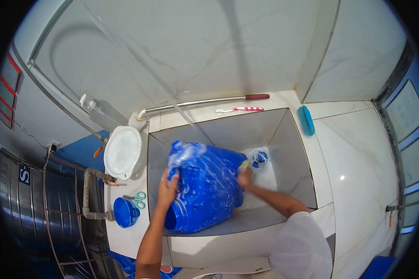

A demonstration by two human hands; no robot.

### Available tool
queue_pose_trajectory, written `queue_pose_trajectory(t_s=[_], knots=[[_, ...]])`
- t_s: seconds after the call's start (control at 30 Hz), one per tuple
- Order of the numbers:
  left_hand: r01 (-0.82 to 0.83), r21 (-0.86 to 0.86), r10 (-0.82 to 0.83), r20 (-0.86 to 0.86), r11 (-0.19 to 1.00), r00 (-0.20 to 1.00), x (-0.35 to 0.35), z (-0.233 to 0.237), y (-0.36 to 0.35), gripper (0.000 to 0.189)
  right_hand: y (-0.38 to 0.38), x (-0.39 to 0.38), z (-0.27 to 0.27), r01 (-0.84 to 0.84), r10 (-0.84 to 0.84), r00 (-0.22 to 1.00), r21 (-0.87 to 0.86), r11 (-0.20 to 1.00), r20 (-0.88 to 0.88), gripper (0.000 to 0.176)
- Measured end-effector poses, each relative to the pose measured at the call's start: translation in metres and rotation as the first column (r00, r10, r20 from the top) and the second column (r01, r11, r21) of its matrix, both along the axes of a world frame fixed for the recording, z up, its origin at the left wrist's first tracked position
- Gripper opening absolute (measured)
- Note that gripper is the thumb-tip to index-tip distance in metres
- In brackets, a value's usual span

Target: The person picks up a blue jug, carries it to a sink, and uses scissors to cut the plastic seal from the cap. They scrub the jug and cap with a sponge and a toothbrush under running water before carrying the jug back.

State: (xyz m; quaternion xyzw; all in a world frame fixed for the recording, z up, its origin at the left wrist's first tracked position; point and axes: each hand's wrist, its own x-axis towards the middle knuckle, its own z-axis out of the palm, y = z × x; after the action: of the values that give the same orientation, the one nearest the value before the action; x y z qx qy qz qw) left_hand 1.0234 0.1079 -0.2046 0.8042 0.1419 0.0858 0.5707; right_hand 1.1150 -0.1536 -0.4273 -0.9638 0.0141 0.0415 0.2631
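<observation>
The soapy blue barrel (205,186) is lying on its side inside the tiled basin (293,153). The left hand (167,188) is grasping the barrel toward the basin's left wall. The right hand (245,178) is clutching a sponge (243,165) against it. A white lid (122,151) is resting just left of the basin.

I log by colour:
- drum (205,186): solid blue, streaked with white suds
- sponge (243,164): yellow
- lid (122,152): plain white
- small cup (125,212): blue
- scissors (138,199): teal handles
- toothbrush (241,109): red-and-white stripes
- scrub brush (306,120): blue
- rod (205,101): silver, dark red grip
- basin (293,153): flat grey walls
- wall tiles (181,42): white, faint grey veining
</observation>
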Motion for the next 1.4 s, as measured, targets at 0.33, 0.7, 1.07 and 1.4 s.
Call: queue_pose_trajectory(t_s=[0.33, 0.7, 1.07, 1.4], knots=[[-0.157, -0.098, 0.150, -0.077, 0.983, 0.986, -0.005, -0.024, 0.015, 0.019, 0.074, 0.082, 0.016, 0.080, -0.127, 0.991, 0.549, 0.832, 0.048, 0.028], [-0.462, -0.677, 0.474, -0.186, 0.573, 0.860, 0.051, 0.033, -0.057, 0.045, 0.001, -0.050, 0.278, -0.495, 0.473, 0.862, 0.499, 0.711, 0.180, 0.059], [0.115, 0.941, -0.283, -0.022, 0.317, 0.959, 0.041, 0.086, -0.044, 0.058, -0.009, 0.122, 0.315, -0.620, 0.718, 0.687, 0.427, 0.658, -0.109, 0.039], [0.296, 0.430, -0.233, -0.193, 0.853, 0.953, 0.052, 0.046, -0.008, 0.050, 0.059, 0.007, 0.235, -0.311, 0.099, 0.715, 0.187, 0.932, 0.692, 0.038]])
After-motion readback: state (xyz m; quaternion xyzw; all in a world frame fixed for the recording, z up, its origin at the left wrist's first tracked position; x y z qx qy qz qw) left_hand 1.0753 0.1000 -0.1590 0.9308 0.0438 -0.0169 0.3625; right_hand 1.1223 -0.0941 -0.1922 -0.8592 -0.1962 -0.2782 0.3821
